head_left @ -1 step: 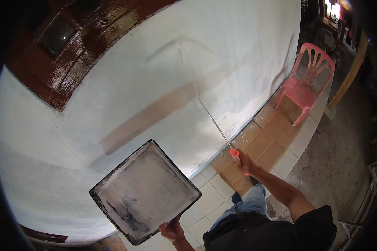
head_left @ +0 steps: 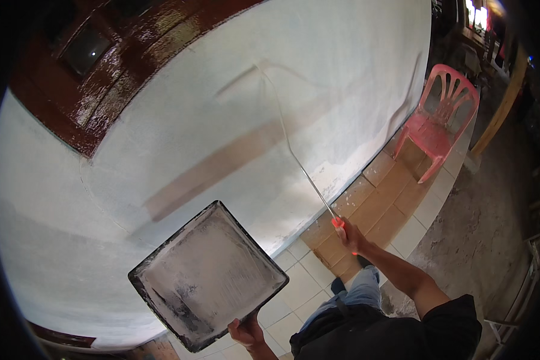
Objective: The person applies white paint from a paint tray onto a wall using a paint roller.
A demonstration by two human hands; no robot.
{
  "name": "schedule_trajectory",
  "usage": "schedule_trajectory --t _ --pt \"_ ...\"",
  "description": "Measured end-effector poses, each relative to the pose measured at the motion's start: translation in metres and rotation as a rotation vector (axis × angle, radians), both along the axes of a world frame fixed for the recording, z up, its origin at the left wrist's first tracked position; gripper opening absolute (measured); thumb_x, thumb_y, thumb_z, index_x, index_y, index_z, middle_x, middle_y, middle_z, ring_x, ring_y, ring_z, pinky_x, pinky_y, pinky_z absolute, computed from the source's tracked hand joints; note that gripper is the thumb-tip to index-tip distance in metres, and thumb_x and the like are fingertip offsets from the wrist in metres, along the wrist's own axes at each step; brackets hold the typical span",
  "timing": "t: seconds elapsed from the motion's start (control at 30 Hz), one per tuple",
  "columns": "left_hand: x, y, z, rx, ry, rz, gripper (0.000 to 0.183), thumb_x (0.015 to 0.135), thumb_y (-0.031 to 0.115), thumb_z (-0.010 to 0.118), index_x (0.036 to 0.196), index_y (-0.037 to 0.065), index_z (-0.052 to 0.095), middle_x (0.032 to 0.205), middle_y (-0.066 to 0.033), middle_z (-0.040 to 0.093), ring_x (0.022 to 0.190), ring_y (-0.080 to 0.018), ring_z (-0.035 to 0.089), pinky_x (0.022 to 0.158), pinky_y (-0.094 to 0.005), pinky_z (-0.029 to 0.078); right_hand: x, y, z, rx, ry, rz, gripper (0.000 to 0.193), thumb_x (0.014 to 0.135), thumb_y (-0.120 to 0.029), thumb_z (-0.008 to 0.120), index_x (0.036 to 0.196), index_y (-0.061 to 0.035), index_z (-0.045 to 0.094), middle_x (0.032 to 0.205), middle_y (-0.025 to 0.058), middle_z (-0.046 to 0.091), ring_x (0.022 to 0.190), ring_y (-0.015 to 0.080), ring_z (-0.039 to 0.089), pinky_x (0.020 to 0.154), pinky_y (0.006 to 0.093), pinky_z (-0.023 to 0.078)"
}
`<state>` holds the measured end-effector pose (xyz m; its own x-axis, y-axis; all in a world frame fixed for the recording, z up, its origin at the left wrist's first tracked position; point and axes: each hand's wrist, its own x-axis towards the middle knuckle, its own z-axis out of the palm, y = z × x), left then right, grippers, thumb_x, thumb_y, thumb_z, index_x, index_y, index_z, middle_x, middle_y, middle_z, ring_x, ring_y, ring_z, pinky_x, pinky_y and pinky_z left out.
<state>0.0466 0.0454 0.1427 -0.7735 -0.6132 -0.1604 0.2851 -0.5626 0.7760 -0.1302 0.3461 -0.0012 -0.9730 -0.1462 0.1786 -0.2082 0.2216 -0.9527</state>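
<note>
A square black paint tray (head_left: 252, 240), coated inside with pale greyish paint, is tilted toward the wall. My left hand (head_left: 246, 332) grips its lower edge, thumb over the rim. In my right hand (head_left: 352, 238) is a paint roller (head_left: 312, 182), its orange-red handle wrapped by closed fingers. The thin metal rod runs up and leftward to the pale wall (head_left: 192, 138). At the rod's far end the roller head blends into the wall colour, with a dark shadow line beside it; whether it touches the wall is hard to tell.
A glossy dark-brown wooden frame (head_left: 96, 102) borders the wall at upper left. To the right stands a red plastic chair (head_left: 432, 129). Brown sheets (head_left: 366, 210) cover part of the white floor tiles (head_left: 309, 282) along the wall, and bare rough floor (head_left: 456, 240) lies beyond.
The roller's far end has shifted slightly down along the wall, and my right hand has lowered a little with it. The tray and my left hand look still.
</note>
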Motion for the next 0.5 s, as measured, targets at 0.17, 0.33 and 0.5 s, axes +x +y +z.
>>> schedule_trajectory --t 0.17,0.33,0.5 --pt "0.003 -0.003 -0.001 0.001 0.024 -0.002 0.081 0.061 0.021 0.059 0.135 0.004 0.03 0.131 -0.0188 0.038 0.119 -0.0378 0.04 0.09 -0.0596 0.043 -0.019 0.006 0.019 0.061 -0.004 -0.007 0.025 0.093 -0.026 0.044 0.106 -0.0042 0.044 0.066 0.0166 0.053 0.06 0.0332 0.057 0.053 0.0401 0.043" --pt "0.004 -0.007 -0.002 0.038 0.037 0.011 0.079 0.062 0.02 0.059 0.134 0.004 0.032 0.128 -0.0187 0.04 0.117 -0.0378 0.043 0.089 -0.0582 0.045 -0.042 -0.006 0.064 0.085 0.06 0.013 0.027 0.093 -0.028 0.042 0.106 -0.004 0.043 0.063 0.0182 0.053 0.057 0.0359 0.058 0.05 0.0404 0.043" --pt "0.001 -0.007 -0.005 0.078 0.06 -0.01 0.079 0.062 0.019 0.06 0.134 0.004 0.032 0.128 -0.0184 0.04 0.117 -0.0381 0.042 0.088 -0.0582 0.045 -0.013 -0.007 0.025 0.076 0.04 0.002 0.03 0.094 -0.03 0.042 0.106 -0.0026 0.042 0.064 0.0169 0.053 0.059 0.0363 0.059 0.05 0.0399 0.043"
